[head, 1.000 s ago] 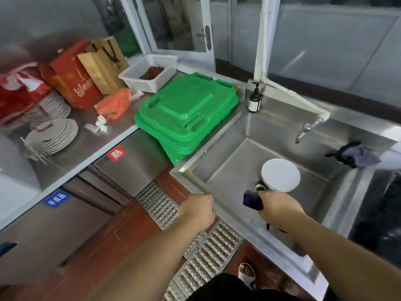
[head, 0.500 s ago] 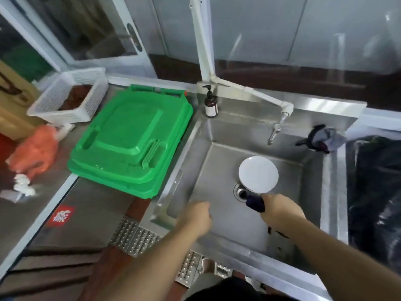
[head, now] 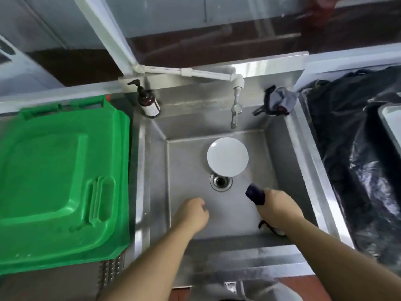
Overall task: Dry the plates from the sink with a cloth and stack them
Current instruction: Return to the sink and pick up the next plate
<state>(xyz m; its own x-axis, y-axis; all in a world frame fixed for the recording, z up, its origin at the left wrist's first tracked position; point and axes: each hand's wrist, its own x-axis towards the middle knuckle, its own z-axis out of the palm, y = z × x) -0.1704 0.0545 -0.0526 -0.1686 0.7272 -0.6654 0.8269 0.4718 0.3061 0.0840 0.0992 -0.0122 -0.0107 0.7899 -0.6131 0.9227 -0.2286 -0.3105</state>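
- One white plate (head: 227, 157) sits flat on the sink (head: 288, 161) floor, toward the back wall, right under the tap (head: 235, 109) and just behind the drain (head: 221, 181). Guessing it got rinsed and left there.
- Right hand (head: 276, 208) is fisted around a dark cloth (head: 255, 194), with a wad poking out the thumb side toward the plate. Looks like it's held ready for wiping.
- Left hand (head: 192, 213) is over the front of the sink with fingers curled in, holding nothing. It's near the plate but not touching it, so my guess is it's the one that'll pick it up.
- No drying done yet as far as I can tell, and no stack visible anywhere.
- Green lid (head: 63, 181) covers the tabletop left of the sink, so stacking probably happens elsewhere.
- Soap bottle (head: 148, 101) in the back left corner, a rag (head: 280, 101) on the back right rim.
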